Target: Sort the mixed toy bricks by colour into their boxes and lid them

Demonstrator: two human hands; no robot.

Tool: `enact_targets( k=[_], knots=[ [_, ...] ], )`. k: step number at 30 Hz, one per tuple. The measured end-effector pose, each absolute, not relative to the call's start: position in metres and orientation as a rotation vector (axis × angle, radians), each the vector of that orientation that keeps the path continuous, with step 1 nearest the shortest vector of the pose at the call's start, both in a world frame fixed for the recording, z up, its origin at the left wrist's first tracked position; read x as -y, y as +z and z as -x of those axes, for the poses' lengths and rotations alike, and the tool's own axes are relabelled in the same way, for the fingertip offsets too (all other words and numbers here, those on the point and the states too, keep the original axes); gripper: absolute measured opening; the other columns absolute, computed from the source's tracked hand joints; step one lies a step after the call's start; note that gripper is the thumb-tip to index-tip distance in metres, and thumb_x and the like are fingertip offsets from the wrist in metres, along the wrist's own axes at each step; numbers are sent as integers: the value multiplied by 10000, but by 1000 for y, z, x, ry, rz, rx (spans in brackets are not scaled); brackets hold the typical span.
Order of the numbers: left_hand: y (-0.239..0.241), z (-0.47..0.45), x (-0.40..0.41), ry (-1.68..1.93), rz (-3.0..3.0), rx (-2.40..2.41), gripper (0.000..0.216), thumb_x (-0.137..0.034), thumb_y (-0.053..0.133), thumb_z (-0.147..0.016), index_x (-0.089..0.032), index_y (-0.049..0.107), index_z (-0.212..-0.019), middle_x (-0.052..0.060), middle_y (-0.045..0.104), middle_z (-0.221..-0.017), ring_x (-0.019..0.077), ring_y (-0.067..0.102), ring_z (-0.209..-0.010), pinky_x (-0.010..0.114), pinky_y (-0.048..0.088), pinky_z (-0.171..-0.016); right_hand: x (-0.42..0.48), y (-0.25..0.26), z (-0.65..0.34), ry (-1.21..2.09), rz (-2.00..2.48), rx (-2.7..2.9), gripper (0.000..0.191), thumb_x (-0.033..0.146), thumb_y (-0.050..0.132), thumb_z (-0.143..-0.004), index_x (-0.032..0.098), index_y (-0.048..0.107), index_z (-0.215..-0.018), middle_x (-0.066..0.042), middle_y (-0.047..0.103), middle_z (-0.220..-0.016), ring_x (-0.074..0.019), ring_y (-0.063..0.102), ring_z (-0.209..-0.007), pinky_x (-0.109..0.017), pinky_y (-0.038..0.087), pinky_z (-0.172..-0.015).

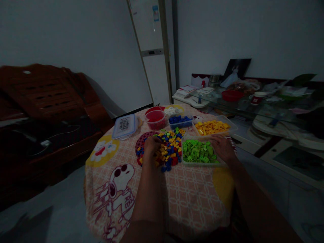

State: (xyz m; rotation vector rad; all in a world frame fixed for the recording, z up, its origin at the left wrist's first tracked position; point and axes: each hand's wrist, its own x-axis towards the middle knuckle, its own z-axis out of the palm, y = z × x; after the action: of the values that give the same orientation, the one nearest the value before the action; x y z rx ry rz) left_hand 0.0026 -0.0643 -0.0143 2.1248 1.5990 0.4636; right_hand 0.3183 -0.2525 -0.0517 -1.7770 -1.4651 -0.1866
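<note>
My left hand is over the left part of a pile of mixed toy building bricks, in yellow, blue, red and green. Its fingers curl together among the bricks, and whatever they pinch is hidden. At the right end of a clear plastic container is my right hand, its fingers stretched out over the rim. Light green bricks fill much of that container. Beneath the mixed pile shows a dark red patterned round mat or tray.
Behind the pile stand a pink-red tub, a container of blue bricks and one of yellow bricks. A blue-edged lidded box lies at the left. A patterned cloth covers the table. Right, a cluttered glass-topped cabinet.
</note>
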Motion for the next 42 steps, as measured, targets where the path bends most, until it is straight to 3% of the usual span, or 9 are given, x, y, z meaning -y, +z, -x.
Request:
enact_targets(
  k=[6,10,16,23,28,34,42],
  knots=[
    [-23,7,57,880,-1729,-1382,216,-173,636,-673,-179,765,-847,12,717,-672,147,622,-592,240,496,-593,252,-51,-318,-193,1758,1467,282,302,526,-847,183,773,-913,-156,744,-1084,-300,681,-1052,-485,523,-982],
    [-16,-1,64,1027,-1509,-1140,192,-214,674,-618,-164,745,-789,10,717,-703,124,601,-570,230,486,-573,253,-50,-317,-198,1753,1464,291,311,520,-849,175,771,-904,-157,745,-1078,-303,684,-1036,-501,522,-981],
    [-2,-34,79,1014,-1516,-923,235,-255,715,-621,-138,759,-820,-3,673,-622,106,555,-522,214,433,-522,253,-50,-317,-188,1760,1461,284,315,519,-859,194,771,-916,-129,748,-1062,-288,678,-1033,-490,524,-980],
    [-4,-95,112,754,-1715,-748,169,-150,654,-724,-121,763,-850,20,698,-654,119,616,-585,225,497,-598,254,-51,-318,-192,1750,1461,282,329,521,-873,205,772,-908,-148,742,-1085,-295,675,-1049,-488,520,-984],
    [2,-97,116,760,-2012,-826,193,-133,648,-782,-146,774,-928,68,770,-922,176,698,-835,291,546,-813,254,-51,-317,-175,1753,1471,284,334,517,-883,203,767,-914,-149,742,-1094,-303,671,-1067,-515,508,-999],
    [-3,-35,75,845,-2199,-1526,334,-148,539,-875,-138,721,-1155,131,698,-1238,249,617,-1185,350,442,-1058,253,-51,-316,-188,1771,1451,285,316,516,-869,201,771,-918,-152,741,-1091,-300,671,-1059,-509,504,-1007],
    [-23,-9,54,458,-2315,-1788,536,-81,443,-871,-182,555,-1385,131,541,-1466,253,501,-1346,381,366,-1114,253,-51,-318,-185,1761,1453,292,334,509,-861,208,770,-902,-134,744,-1079,-298,672,-1047,-510,513,-989]
  ],
)
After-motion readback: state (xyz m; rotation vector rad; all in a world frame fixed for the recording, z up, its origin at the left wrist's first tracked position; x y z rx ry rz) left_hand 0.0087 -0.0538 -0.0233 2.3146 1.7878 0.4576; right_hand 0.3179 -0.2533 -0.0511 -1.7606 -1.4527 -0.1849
